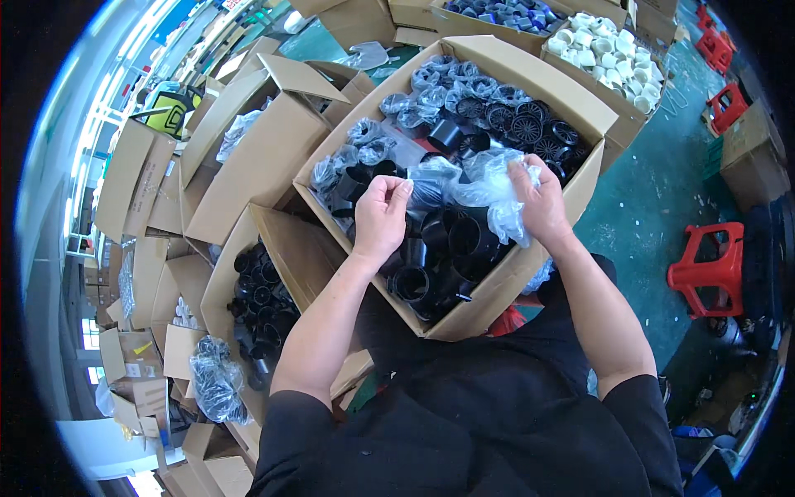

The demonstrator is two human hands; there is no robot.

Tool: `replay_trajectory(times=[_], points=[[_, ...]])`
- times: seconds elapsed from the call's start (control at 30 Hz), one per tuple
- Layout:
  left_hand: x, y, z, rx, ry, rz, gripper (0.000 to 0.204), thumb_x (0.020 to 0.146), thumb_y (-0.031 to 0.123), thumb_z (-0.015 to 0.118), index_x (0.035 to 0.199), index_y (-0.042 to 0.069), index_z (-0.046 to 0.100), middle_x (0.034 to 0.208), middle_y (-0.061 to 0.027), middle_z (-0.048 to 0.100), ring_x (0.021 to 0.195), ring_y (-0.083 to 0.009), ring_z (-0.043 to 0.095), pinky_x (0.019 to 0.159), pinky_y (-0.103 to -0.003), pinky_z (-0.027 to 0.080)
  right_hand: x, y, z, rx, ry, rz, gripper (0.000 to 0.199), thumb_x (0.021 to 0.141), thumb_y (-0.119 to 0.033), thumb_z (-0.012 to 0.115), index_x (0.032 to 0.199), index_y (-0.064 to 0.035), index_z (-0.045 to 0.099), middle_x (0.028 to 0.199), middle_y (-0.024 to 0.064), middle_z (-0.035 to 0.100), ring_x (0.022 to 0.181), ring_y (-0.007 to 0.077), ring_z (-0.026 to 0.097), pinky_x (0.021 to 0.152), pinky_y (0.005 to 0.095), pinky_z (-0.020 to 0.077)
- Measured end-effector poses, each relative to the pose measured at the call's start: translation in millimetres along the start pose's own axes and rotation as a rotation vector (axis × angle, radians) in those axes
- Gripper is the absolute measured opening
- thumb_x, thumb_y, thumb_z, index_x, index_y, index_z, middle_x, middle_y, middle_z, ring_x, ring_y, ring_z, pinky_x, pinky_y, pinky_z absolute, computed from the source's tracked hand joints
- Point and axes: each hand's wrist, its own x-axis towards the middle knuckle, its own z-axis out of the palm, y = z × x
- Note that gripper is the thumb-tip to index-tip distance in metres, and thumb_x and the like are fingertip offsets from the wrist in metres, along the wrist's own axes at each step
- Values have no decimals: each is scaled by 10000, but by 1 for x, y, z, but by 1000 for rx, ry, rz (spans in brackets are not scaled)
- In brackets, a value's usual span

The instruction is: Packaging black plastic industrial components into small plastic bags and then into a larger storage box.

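Both my hands are over a large open cardboard box (505,319) full of black plastic pipe fittings (411,283). Between them stretches a crinkled clear plastic bag (480,184), with a dark ribbed piece showing through or behind its left part. My right hand (540,203) is closed on the bag's bunched right end. The fingers of my left hand (383,217) are pinched together at the bag's left edge. Toward the far side of the box lie bagged fittings (431,87) and black round grate-like pieces (526,128).
At the left stands another box holding black fittings (263,290), a bundle in clear plastic (217,383) beside it. Beyond the main box are boxes of white fittings (609,62) and blue-grey pieces (505,12). Red plastic stools (708,269) stand on the green floor (633,203) at the right.
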Motion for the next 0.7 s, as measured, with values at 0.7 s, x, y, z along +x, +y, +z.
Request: replay_trajectory(times=[0.7], points=[[2,52,48,177,-383,549,54,933,80,615,961,39,635,844,-73,658,710,-220,593,654,-351,480,-10,13,15,-314,-158,-557,166,857,-110,734,951,-45,613,972,88,619,781,212,570,728,294,478]])
